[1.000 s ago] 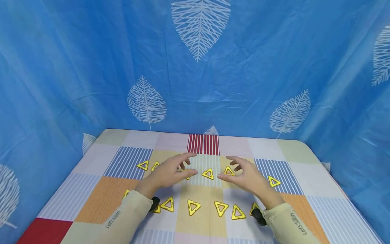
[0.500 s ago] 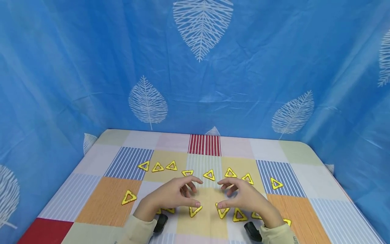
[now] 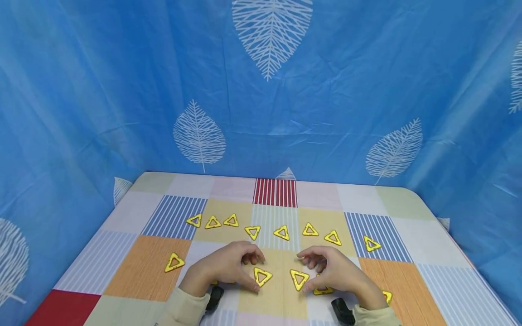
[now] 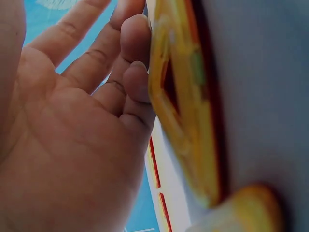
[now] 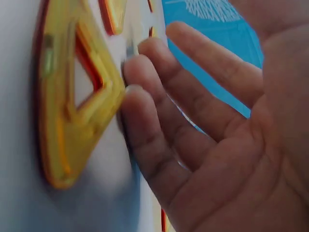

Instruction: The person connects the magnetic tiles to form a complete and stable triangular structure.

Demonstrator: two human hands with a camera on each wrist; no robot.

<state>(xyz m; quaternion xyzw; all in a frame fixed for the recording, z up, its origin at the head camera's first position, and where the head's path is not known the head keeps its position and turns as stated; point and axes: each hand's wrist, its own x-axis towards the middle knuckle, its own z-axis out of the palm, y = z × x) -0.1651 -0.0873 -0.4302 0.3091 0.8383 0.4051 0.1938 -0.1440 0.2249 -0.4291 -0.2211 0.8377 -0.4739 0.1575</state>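
My left hand is low over the near part of the table, thumb and fingers spread apart with nothing between them. Just right of its thumb tip lies a yellow triangle frame. My right hand mirrors it, its thumb beside another yellow triangle and partly over a third triangle. Up close in the left wrist view, a translucent yellow triangle lies beside the left fingertips. The right wrist view has a similar triangle by the right fingertips; whether they touch it I cannot tell.
Several more yellow triangles form a loose row farther back, one of them a middle triangle. Single triangles lie at the left and right. A patchwork cloth covers the table. Blue curtain surrounds its back and sides.
Both hands have come back toward the near side and lower, from above the far row to the near triangles. The far row is now uncovered. No triangle has visibly moved.
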